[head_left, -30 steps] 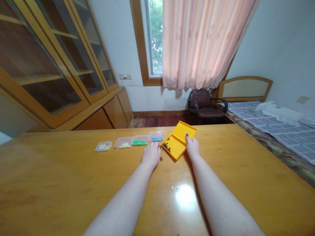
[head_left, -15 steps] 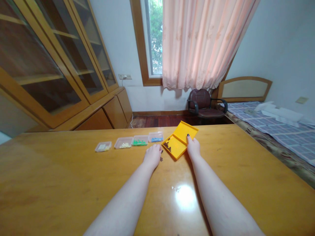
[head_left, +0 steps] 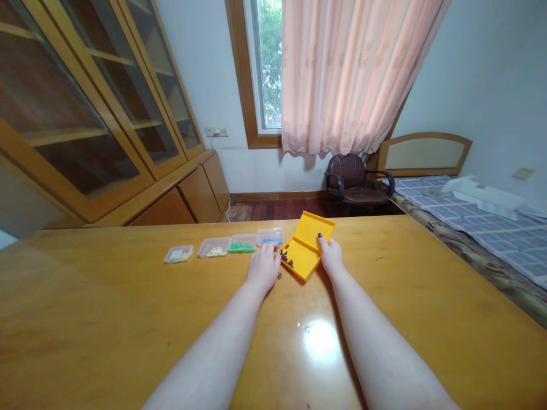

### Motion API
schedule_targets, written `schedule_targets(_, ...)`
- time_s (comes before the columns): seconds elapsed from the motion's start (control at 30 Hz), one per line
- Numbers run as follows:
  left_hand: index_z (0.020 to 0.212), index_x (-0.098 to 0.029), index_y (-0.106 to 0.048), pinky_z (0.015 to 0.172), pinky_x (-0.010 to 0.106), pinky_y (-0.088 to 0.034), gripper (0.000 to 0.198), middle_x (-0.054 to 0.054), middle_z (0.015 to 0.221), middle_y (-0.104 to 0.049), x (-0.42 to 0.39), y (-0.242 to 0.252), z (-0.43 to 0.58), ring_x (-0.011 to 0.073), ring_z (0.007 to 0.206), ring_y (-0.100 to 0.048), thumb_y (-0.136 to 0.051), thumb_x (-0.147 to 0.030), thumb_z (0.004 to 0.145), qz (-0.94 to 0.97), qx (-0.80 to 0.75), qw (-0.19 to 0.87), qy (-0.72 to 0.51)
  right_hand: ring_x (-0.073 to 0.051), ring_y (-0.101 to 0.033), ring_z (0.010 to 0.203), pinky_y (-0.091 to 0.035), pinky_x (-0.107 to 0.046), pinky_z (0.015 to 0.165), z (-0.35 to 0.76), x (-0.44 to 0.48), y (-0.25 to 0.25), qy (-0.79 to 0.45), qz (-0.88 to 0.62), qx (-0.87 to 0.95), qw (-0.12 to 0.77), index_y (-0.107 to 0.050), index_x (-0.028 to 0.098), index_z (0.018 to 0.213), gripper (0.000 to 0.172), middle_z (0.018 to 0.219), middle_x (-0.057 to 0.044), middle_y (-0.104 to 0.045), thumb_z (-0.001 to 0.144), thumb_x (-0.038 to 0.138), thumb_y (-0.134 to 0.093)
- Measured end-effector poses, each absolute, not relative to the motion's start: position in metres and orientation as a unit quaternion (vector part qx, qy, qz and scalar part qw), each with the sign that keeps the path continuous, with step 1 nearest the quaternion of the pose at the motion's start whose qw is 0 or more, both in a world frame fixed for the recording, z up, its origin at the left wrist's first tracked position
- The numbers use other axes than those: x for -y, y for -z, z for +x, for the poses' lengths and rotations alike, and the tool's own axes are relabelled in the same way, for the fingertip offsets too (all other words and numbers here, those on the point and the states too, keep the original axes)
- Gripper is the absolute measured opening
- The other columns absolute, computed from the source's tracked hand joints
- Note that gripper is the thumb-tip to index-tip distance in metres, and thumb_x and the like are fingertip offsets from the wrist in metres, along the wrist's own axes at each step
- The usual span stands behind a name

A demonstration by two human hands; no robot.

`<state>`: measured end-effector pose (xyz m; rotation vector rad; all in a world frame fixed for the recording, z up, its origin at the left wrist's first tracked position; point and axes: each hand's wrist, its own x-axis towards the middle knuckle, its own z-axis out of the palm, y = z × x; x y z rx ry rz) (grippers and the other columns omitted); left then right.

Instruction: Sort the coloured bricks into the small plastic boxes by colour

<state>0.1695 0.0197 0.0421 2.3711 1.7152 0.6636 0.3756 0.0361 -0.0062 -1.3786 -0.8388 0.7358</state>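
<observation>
A hinged yellow plastic box (head_left: 306,263) lies open, its lid (head_left: 314,226) tilted back on the far side. Small brown pieces (head_left: 288,259) are gathered in its left corner. My right hand (head_left: 332,256) grips the box at its right side near the hinge, thumb on the inside of the lid. My left hand (head_left: 264,266) is closed at the box's left corner, fingertips against or just beside the edge; what they pinch is hidden. A small brown piece (head_left: 280,276) lies on the table beside my left hand.
Behind and left of my left hand, clear trays stand in a row: one with blue pieces (head_left: 270,241), one with green pieces (head_left: 241,247), one with cream pieces (head_left: 217,251), and a small pale container (head_left: 178,254). The wooden table's far edge (head_left: 128,227) runs just behind them.
The yellow box and my right hand have shifted slightly left. My left hand has moved up from the loose brown pieces to the box's left corner; fewer loose pieces show on the table.
</observation>
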Motion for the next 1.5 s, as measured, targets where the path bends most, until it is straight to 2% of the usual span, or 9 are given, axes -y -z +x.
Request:
schedule_targets(0.13,0.119,-0.012,-0.045,0.092,0.043,-0.035,0.044,0.019,0.124,-0.046,-0.001,-0.045,0.174,0.0292,0.113,-0.044,-0.043,-0.037,0.082,0.734,-0.675,0.004,-0.08,-0.026,-0.063,0.08,-0.048,-0.03,0.067,0.386,-0.038,0.007,-0.273,-0.63,0.333,0.646,-0.066,0.012,0.086,0.047,0.076,-0.01,-0.069,0.068,0.054,-0.053)
schedule_targets(0.23,0.133,-0.006,-0.03,0.098,0.055,-0.023,0.076,0.025,0.139,-0.025,0.013,-0.031,0.186,0.0377,0.128,-0.023,-0.047,-0.053,0.076,0.706,-0.706,0.039,0.039,-0.025,-0.063,0.079,-0.047,-0.03,0.067,0.389,-0.038,0.008,-0.265,-0.636,0.327,0.646,-0.066,0.012,0.086,0.047,0.076,-0.01,-0.069,0.069,0.054,-0.052)
schedule_targets(0.4,0.137,0.0,-0.017,0.107,0.049,-0.01,0.085,0.021,0.145,-0.01,0.012,-0.006,0.2,0.0322,0.134,-0.007,-0.033,-0.059,0.079,0.771,-0.632,0.068,0.041,-0.025,-0.063,0.077,-0.047,-0.03,0.066,0.385,-0.037,0.005,-0.269,-0.635,0.321,0.649,-0.066,0.012,0.087,0.047,0.073,-0.009,-0.069,0.07,0.053,-0.052)
schedule_targets(0.5,0.137,-0.004,-0.02,0.108,0.045,-0.009,0.07,0.016,0.145,-0.015,-0.001,-0.007,0.195,0.0264,0.134,-0.011,-0.031,-0.048,0.084,0.809,-0.582,0.082,-0.009,-0.025,-0.063,0.077,-0.047,-0.03,0.066,0.385,-0.036,0.003,-0.27,-0.638,0.318,0.647,-0.066,0.012,0.087,0.047,0.073,-0.01,-0.069,0.069,0.053,-0.053)
schedule_targets(0.6,0.131,-0.01,-0.032,0.105,0.037,-0.022,0.053,0.014,0.139,-0.032,-0.014,-0.017,0.182,0.0224,0.129,-0.027,-0.036,-0.036,0.085,0.804,-0.584,0.093,-0.062,-0.025,-0.063,0.077,-0.047,-0.029,0.066,0.386,-0.035,0.002,-0.266,-0.641,0.319,0.645,-0.066,0.011,0.086,0.047,0.073,-0.01,-0.069,0.069,0.053,-0.053)
schedule_targets(0.77,0.104,-0.015,-0.05,0.085,0.035,-0.038,0.032,0.013,0.107,-0.056,-0.021,-0.033,0.167,0.0234,0.102,-0.051,-0.033,-0.036,0.087,0.757,-0.646,0.038,-0.094,-0.025,-0.063,0.078,-0.046,-0.029,0.065,0.386,-0.034,0.001,-0.265,-0.641,0.322,0.644,-0.066,0.011,0.085,0.048,0.077,-0.011,-0.069,0.069,0.054,-0.052)
schedule_targets(0.97,0.099,-0.016,-0.053,0.076,0.039,-0.041,0.043,0.013,0.095,-0.058,-0.014,-0.03,0.177,0.0273,0.091,-0.055,-0.035,-0.052,0.083,0.801,-0.598,0.024,-0.032,-0.025,-0.063,0.078,-0.046,-0.029,0.065,0.386,-0.034,0.002,-0.26,-0.643,0.325,0.643,-0.066,0.011,0.085,0.048,0.075,-0.011,-0.069,0.069,0.054,-0.052)
schedule_targets(1.27,0.094,-0.016,-0.059,0.075,0.04,-0.043,0.029,0.012,0.089,-0.062,-0.016,-0.026,0.186,0.0258,0.086,-0.059,-0.035,-0.027,0.084,0.815,-0.58,0.012,-0.009,-0.024,-0.064,0.078,-0.046,-0.027,0.061,0.385,-0.034,0.004,-0.27,-0.644,0.327,0.637,-0.064,0.012,0.081,0.048,0.086,-0.013,-0.069,0.069,0.056,-0.052)
schedule_targets(1.5,0.093,-0.016,-0.061,0.075,0.038,-0.044,0.032,0.012,0.087,-0.064,-0.019,-0.029,0.188,0.0245,0.084,-0.06,-0.033,-0.032,0.086,0.808,-0.588,0.026,-0.008,-0.025,-0.064,0.078,-0.048,-0.029,0.062,0.382,-0.032,-0.001,-0.289,-0.643,0.315,0.635,-0.064,0.011,0.084,0.046,0.087,-0.013,-0.069,0.069,0.053,-0.053)
